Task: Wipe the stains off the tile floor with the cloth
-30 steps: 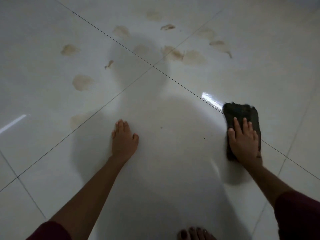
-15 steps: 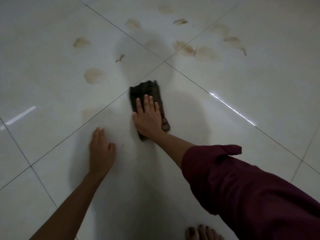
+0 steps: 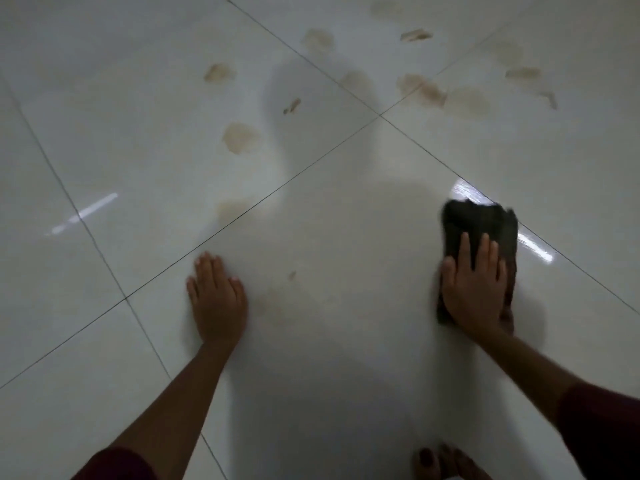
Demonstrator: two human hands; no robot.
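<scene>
My right hand (image 3: pixel 472 282) lies flat on a dark folded cloth (image 3: pixel 478 220), pressing it onto the glossy white tile floor (image 3: pixel 346 209) at the right. My left hand (image 3: pixel 216 296) rests flat on the floor at the left, fingers together, holding nothing. Several brownish stains mark the tiles farther away: one (image 3: pixel 239 137) at left centre, one (image 3: pixel 218 71) higher up, a cluster (image 3: pixel 426 90) near the grout crossing, more (image 3: pixel 523 73) at the upper right. A faint smear (image 3: pixel 277 303) and a small speck (image 3: pixel 292 275) lie between my hands.
Dark grout lines cross the floor, meeting at a junction (image 3: pixel 380 115). My bare toes (image 3: pixel 440 462) show at the bottom edge. My shadow falls across the middle tiles. Bright light reflections (image 3: pixel 535 247) streak the floor beside the cloth.
My right hand has swept the cloth from the centre, near the grout line, back to the right. My left hand stays planted on the floor.
</scene>
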